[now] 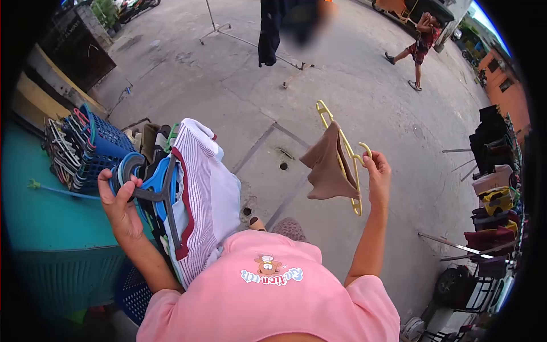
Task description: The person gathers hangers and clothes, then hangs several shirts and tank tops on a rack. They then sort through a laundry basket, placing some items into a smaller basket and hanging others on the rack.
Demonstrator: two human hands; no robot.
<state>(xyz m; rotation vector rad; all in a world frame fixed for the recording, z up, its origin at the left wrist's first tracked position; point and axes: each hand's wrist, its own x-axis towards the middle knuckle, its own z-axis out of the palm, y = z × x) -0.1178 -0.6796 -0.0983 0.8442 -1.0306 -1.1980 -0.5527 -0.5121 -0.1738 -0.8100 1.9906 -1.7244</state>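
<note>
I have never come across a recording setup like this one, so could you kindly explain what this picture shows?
Certainly. There is no machine here: these are a person's own bare hands. The single picture comes from a camera worn on the head, looking forward and down, so the wearer's pink shirt fills the bottom.

The left hand grips a bundle of hangers near their hooks, with a striped garment hanging at the front. The right hand holds a yellow hanger by its hook, with a brown garment on it.

On the left, a blue basket stands on a teal surface, with more hangers clustered around it. Farther off, another person is on the pavement.
</note>
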